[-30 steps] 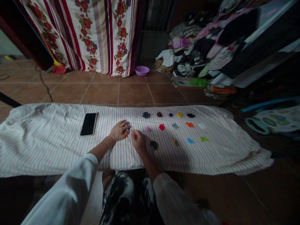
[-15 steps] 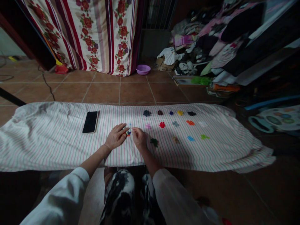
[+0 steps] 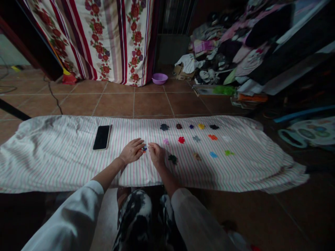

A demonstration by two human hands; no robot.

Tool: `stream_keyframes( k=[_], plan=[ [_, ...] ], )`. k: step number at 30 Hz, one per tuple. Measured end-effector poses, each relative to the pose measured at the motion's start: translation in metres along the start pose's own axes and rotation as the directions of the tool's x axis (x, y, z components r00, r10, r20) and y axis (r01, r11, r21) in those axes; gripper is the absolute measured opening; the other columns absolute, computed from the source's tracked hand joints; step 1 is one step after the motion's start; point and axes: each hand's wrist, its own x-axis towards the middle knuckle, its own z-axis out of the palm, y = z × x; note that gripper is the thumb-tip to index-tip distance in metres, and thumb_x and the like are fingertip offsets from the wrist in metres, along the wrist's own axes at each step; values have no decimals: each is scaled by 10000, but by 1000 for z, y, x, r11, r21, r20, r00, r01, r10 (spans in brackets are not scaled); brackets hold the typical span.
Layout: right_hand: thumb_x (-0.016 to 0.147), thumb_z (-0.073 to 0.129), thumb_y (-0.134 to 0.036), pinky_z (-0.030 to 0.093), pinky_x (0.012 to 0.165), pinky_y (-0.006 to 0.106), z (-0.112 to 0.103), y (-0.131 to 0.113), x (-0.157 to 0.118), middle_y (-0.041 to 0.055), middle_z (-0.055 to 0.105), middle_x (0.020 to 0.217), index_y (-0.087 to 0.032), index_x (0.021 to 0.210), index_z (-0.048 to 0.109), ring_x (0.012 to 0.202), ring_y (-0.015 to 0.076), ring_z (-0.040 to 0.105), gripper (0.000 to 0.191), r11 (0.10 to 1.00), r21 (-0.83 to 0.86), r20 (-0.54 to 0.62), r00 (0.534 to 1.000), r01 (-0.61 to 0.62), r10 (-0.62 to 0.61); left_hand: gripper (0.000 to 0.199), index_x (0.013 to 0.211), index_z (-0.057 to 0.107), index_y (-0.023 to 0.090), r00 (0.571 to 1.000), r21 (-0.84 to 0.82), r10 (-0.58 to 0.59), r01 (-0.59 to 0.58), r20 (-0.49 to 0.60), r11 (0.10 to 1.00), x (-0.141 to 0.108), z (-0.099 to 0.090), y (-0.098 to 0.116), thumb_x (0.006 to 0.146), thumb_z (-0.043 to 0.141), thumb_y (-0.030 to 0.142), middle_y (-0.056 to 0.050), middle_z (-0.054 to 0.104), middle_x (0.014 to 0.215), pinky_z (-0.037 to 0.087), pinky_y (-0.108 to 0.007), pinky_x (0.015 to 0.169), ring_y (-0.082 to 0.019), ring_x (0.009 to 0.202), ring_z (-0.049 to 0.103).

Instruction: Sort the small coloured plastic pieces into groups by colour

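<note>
My left hand (image 3: 132,151) lies palm down on the striped cloth (image 3: 78,164), its fingers stretched out and partly over a small cluster of multicoloured pieces (image 3: 144,149). Blue and orange bits of the cluster show between the hands; the rest is hidden. Just to the right, my right hand (image 3: 157,154) is closed, thumb and fingertips pinched close to the cluster. Whatever the pinch holds is too small to make out. Nearest to the right hand are a pink pile (image 3: 165,141) and a dark green pile (image 3: 172,159) of tiny pieces.
Several more colour-sorted piles spread rightward, among them red (image 3: 181,139), yellow (image 3: 201,126), light blue (image 3: 213,154) and lime green (image 3: 229,152). A phone (image 3: 102,137) lies on the left. Beyond the table are a purple basin (image 3: 159,78), a floral curtain (image 3: 112,42) and heaped clothes.
My left hand has edged right, covering more of the cluster. A light blue bit beyond its fingertips no longer shows. My right hand stays pinched close by, and the view has shifted very slightly.
</note>
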Motion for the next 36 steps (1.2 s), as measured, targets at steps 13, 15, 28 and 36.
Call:
stream_keyframes(
  k=[13, 15, 28, 36],
  plan=[
    [830, 446, -274, 532, 738, 278, 1, -3, 0, 61, 747, 853, -194, 918, 729, 786, 192, 688, 307, 1000, 4, -15, 1000, -16, 16, 562, 1502, 305, 200, 974, 180, -222, 228, -54, 957, -56, -11, 43, 972, 369, 374, -155, 283, 1585, 309, -514, 1164, -283, 1489, 206],
    [830, 447, -270, 532, 745, 279, 1, -3, 0, 59, 747, 860, -197, 917, 727, 804, 192, 688, 303, 1000, 6, -9, 1000, -19, 19, 601, 1519, 252, 170, 967, 204, -240, 252, -80, 946, -59, -7, 45, 971, 366, 387, -184, 265, 1583, 310, -518, 1159, -295, 1489, 195],
    [820, 449, -276, 527, 787, 298, 3, -1, 1, 77, 747, 897, -178, 910, 723, 818, 197, 682, 305, 1000, 5, -3, 1000, 13, -13, 554, 1462, 393, 186, 951, 291, -305, 303, -39, 908, -40, 3, 42, 965, 360, 428, -139, 373, 1542, 299, -518, 1159, -300, 1465, 267],
    [832, 454, -286, 530, 781, 298, 1, -4, 0, 62, 747, 884, -197, 913, 720, 822, 197, 681, 292, 1000, -10, 11, 1000, -3, 3, 556, 1479, 351, 176, 961, 288, -271, 275, -53, 917, -24, 9, 48, 972, 345, 403, -130, 393, 1532, 263, -528, 1176, -278, 1455, 300]
  ],
)
